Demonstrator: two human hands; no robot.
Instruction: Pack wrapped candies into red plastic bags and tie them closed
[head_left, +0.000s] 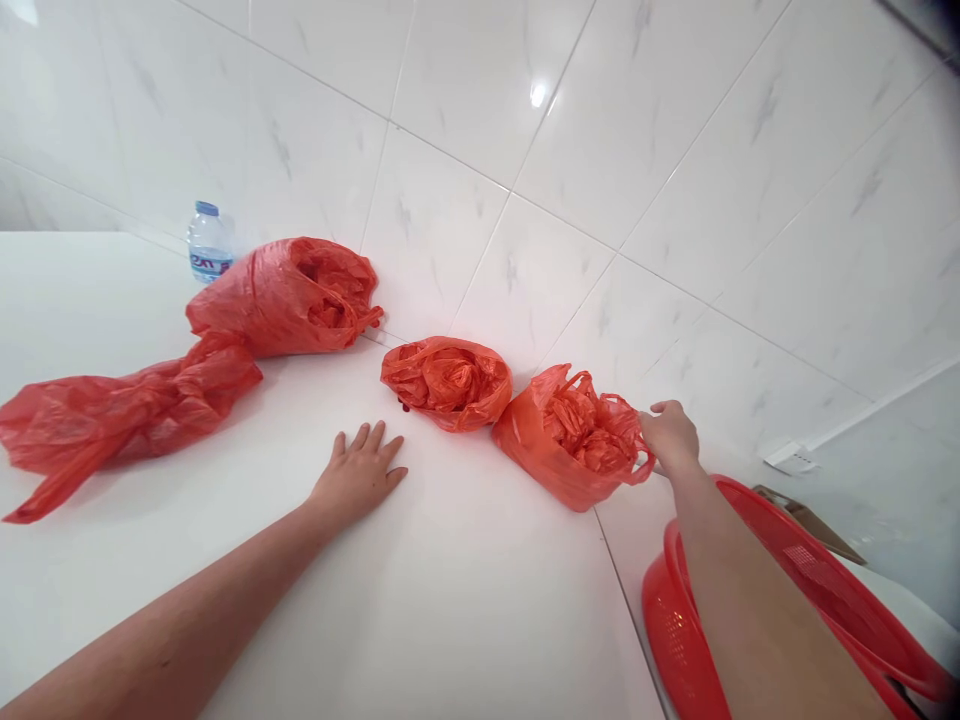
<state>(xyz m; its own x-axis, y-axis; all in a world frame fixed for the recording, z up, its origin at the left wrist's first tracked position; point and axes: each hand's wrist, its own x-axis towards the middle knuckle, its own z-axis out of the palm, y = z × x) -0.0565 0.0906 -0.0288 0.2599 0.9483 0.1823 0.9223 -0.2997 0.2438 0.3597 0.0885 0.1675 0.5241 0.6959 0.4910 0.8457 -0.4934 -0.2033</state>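
Note:
My left hand (pixel 361 474) lies flat on the white table, palm down with fingers spread, and holds nothing. At the right, my right hand (pixel 673 436) is at the handle side of a red plastic bag (pixel 559 455). Its fingers pinch the bag's edge, though the grip is partly hidden. Crumpled red plastic fills this bag's mouth. Touching it on the left is a smaller red plastic bag (pixel 450 385), also stuffed with crumpled plastic. Further left, a fuller red bag (pixel 277 300) lies on its side, and a knotted red bag (pixel 135 405) stretches toward the left edge.
A clear water bottle with a blue cap (pixel 208 243) stands behind the bags. Red plastic baskets (pixel 686 625) sit beyond the right edge of the white table (pixel 450 610), under my right forearm. A tiled wall (pixel 577 210) runs along the back.

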